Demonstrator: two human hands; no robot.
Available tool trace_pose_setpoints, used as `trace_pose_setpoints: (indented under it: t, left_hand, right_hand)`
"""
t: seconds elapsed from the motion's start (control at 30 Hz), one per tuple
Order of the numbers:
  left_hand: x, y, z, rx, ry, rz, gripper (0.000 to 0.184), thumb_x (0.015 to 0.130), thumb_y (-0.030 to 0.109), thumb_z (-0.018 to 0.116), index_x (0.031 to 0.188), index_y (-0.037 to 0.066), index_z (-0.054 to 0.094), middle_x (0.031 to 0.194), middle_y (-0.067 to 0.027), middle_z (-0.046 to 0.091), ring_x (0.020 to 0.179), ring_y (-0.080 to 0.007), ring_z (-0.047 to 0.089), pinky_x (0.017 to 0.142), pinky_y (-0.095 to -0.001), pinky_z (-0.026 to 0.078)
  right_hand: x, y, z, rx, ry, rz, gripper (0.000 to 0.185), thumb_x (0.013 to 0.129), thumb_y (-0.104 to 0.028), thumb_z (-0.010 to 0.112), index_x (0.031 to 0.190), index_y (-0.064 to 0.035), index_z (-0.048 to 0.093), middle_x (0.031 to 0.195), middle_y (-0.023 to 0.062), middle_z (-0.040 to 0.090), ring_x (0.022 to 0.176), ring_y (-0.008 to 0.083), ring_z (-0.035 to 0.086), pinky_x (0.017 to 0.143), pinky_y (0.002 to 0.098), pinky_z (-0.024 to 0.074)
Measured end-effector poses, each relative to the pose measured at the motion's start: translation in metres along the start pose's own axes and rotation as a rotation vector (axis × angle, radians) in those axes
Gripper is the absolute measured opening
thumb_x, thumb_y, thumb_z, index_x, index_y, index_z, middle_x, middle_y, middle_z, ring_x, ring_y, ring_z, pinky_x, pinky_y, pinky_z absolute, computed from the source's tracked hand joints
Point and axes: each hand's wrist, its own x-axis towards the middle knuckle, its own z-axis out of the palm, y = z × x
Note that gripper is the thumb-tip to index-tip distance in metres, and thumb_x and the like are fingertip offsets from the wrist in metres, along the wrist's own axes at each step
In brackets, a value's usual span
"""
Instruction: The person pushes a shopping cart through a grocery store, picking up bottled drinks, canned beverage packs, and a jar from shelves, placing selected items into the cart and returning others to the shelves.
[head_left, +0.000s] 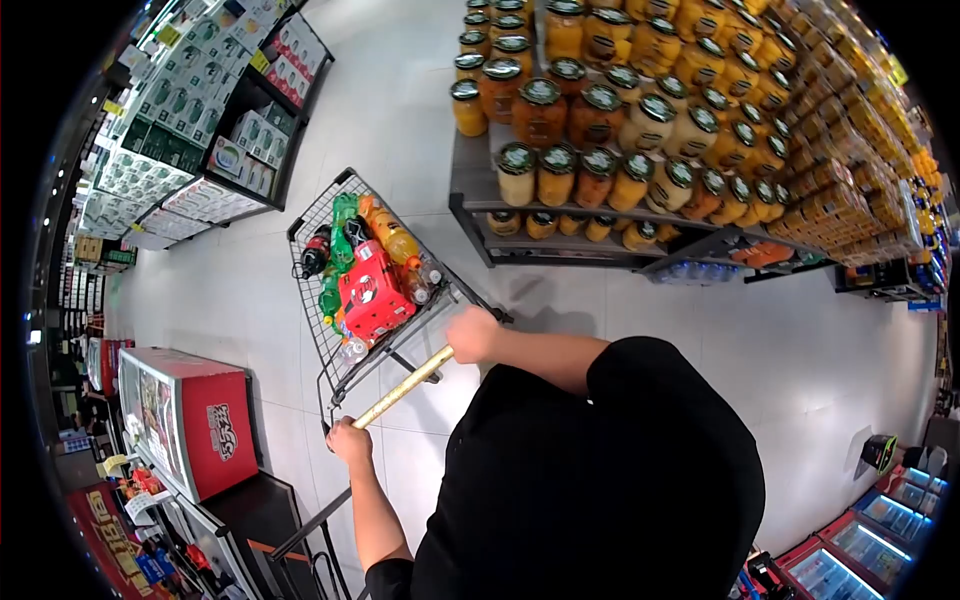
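My left hand [349,441] is wrapped round the near left end of the yellow handlebar [404,387] of a wire shopping cart [311,340]. At the bar's other end my right hand [473,334] is closed on it too. Inside the cart's basket lie a red pack [372,292] with a white print, green soda bottles [344,228], an orange drink bottle [402,247] and a dark cola bottle [315,252]. Several clear-capped bottles stick out near the red pack. The undersides of both hands are hidden.
Ahead on the right stands a shelf [470,190] stacked with jars of preserved fruit [540,105]. Boxed goods [190,110] fill a display at the far left. A red chest freezer [217,430] stands left of the cart, and pale floor tiles [390,70] run between the displays.
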Motion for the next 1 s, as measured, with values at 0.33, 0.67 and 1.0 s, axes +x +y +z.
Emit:
trace_pose_setpoints:
  t: [0.33, 0.67, 1.0]
  left_hand:
    - [0.119, -0.035, -0.006, -0.038, 0.118, 0.162, 0.012, 0.082, 0.011, 0.066, 0.08, 0.01, 0.077, 0.086, -0.0113, 0.073, 0.087, -0.036, 0.07, 0.085, -0.0499, 0.051]
    - [0.316, -0.073, -0.018, 0.035, 0.125, 0.3, 0.011, 0.084, 0.012, 0.066, 0.082, 0.012, 0.077, 0.087, -0.0096, 0.072, 0.089, -0.0319, 0.069, 0.089, -0.0472, 0.047]
    - [0.461, -0.089, -0.048, 0.048, 0.087, 0.413, 0.012, 0.087, 0.014, 0.065, 0.086, 0.013, 0.077, 0.09, -0.0077, 0.072, 0.095, -0.0306, 0.07, 0.092, -0.0468, 0.046]
  right_hand:
    - [0.105, 0.0, -0.012, 0.081, -0.143, 0.088, 0.021, 0.083, -0.027, 0.069, 0.088, -0.0138, 0.084, 0.085, 0.0095, 0.08, 0.081, 0.0293, 0.078, 0.081, 0.0439, 0.0536]
    - [0.242, -0.001, -0.051, 0.134, -0.18, 0.295, 0.023, 0.085, -0.028, 0.069, 0.094, -0.0131, 0.084, 0.093, 0.0114, 0.082, 0.091, 0.029, 0.079, 0.084, 0.044, 0.057]
    - [0.344, -0.006, -0.068, 0.11, -0.167, 0.406, 0.029, 0.088, -0.03, 0.068, 0.104, -0.0125, 0.085, 0.102, 0.0111, 0.082, 0.097, 0.0287, 0.08, 0.087, 0.0438, 0.0597]
